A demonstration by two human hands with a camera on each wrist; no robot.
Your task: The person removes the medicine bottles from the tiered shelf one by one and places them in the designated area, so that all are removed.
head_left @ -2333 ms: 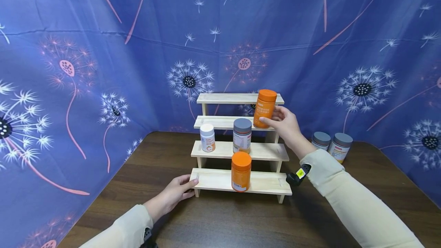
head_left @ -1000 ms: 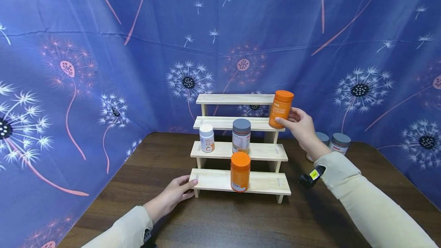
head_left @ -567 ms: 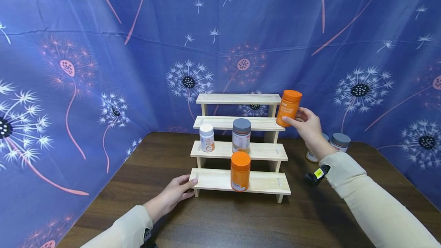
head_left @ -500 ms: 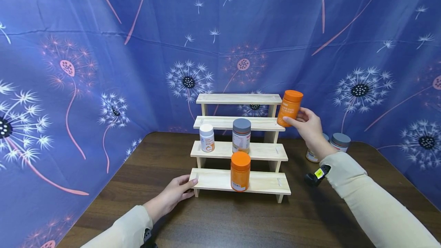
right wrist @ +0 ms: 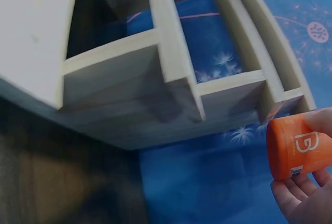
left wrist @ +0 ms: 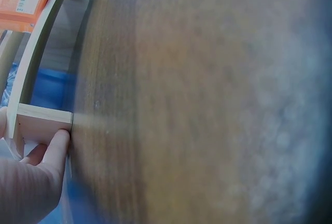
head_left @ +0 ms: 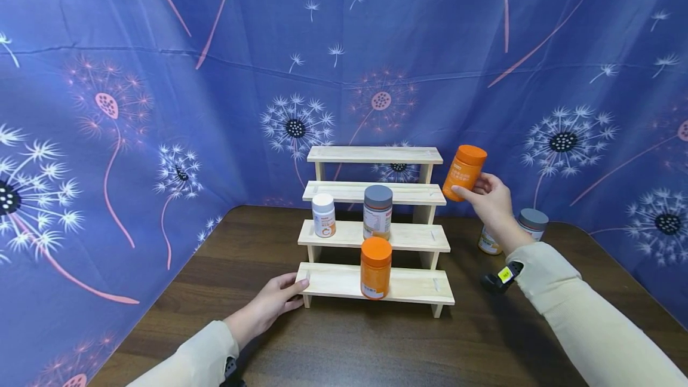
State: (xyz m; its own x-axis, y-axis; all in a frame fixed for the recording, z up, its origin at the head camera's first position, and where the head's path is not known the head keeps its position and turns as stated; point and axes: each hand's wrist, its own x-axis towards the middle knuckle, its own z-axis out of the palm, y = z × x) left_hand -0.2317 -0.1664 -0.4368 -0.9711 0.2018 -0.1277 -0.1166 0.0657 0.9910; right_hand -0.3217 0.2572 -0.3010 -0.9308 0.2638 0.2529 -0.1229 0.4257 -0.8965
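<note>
My right hand [head_left: 493, 200] holds an orange supplement bottle [head_left: 463, 173] between thumb and fingers, tilted, in the air just off the right end of the second-highest board. The right wrist view shows the bottle's base [right wrist: 278, 149] close to that wooden end. At the lower left, my left hand [head_left: 273, 304] grips the end of the four-tier wooden display stand [head_left: 333, 279], thumb on top of the lowest board. In the left wrist view its fingers touch the stand's leg [left wrist: 44, 123]. Another orange bottle [head_left: 375, 270] stands on the lowest tier.
A white bottle [head_left: 324, 218] and a grey-lidded jar [head_left: 377, 212] stand on the second tier from below. Two more grey-lidded jars, one [head_left: 533, 220] further right, are on the dark table [head_left: 344, 351], partly behind my right arm. A blue patterned cloth [head_left: 215, 88] hangs behind.
My right hand has carried the orange bottle rightward, from over the second-highest board to beyond its right end, and the bottle leans more. My left hand stays on the stand.
</note>
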